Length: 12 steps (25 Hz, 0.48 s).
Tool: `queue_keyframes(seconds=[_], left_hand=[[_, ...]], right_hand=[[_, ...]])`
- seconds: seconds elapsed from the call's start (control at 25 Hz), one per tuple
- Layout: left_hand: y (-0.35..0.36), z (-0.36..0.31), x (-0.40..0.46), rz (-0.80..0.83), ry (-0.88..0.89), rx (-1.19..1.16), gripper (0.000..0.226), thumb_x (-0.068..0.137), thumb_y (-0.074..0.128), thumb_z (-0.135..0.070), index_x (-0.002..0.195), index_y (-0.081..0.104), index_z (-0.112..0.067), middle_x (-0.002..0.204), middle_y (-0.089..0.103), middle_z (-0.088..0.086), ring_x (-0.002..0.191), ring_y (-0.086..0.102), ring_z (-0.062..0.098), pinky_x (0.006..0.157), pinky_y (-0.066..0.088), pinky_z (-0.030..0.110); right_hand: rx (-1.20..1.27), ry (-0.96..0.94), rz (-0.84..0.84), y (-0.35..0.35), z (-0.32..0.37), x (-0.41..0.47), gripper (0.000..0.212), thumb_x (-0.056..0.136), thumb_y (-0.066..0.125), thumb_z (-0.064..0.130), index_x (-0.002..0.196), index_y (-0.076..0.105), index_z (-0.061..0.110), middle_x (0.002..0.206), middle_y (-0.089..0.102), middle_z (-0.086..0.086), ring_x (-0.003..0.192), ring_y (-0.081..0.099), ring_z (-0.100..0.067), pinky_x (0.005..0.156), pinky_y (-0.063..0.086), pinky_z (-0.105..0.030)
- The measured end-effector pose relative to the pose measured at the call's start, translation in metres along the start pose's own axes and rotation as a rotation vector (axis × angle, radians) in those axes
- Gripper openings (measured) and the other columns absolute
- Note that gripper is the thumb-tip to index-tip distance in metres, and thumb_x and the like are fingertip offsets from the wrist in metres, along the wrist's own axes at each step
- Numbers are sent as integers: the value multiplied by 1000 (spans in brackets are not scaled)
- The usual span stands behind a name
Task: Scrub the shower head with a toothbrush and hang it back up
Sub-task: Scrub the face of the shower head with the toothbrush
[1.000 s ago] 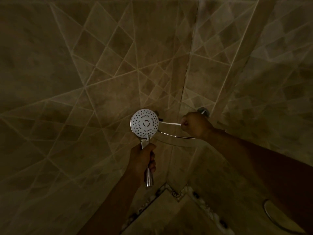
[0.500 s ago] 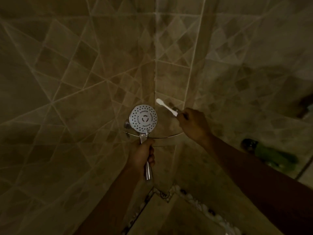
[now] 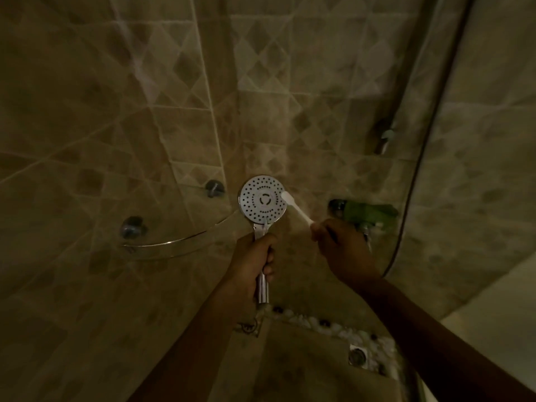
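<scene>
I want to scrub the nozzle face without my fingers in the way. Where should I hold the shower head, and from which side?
Take the shower head by its chrome handle below the round face, coming from underneath, as the left hand does now. That keeps the nozzle face turned up and clear for the toothbrush held by the right hand.

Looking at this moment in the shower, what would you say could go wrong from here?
The right hand pinches the toothbrush at its far end, so pressing hard might flex or twist it off the shower head. The left hand grips only the smooth chrome handle, which may slip if wet. The dim light could hide missed nozzles.
</scene>
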State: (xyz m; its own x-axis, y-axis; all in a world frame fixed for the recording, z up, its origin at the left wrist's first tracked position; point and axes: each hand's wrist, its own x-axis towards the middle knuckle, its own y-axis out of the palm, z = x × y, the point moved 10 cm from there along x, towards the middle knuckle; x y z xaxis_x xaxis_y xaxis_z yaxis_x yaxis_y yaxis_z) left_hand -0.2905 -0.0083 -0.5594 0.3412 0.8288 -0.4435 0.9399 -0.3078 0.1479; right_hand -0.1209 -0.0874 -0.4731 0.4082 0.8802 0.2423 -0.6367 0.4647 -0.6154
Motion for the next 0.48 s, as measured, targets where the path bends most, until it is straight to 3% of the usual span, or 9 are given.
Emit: queue_keyframes(seconds=[0.12,0.24,0.48], left_hand=[[43,5,-6,55,-9,73,18,90,61,-15,77,50,-10,50,40,2,34,30,14,39,29,22],[89,17,-15,111,-7,167,17,90,62,-16,79,50,-10,50,40,1,35,31,13,40,28,22],[152,59,-55,229,-60,297,25,91,69,-23,75,52,-14,49,37,-3,37,31,11,40,28,23]], right_hand=[[-44,-20,-34,-26,-24,-21,42,99,40,51,63,53,32,58,59,10,56,58,-6,61,53,-39],[-61,-42,-23,-53,-45,-44,34,101,47,42,70,53,29,60,55,9,57,55,-8,57,47,-36],[-194,-49,-43,-104,-87,-83,38,98,41,53,82,62,26,59,58,5,51,56,-9,50,48,-36]])
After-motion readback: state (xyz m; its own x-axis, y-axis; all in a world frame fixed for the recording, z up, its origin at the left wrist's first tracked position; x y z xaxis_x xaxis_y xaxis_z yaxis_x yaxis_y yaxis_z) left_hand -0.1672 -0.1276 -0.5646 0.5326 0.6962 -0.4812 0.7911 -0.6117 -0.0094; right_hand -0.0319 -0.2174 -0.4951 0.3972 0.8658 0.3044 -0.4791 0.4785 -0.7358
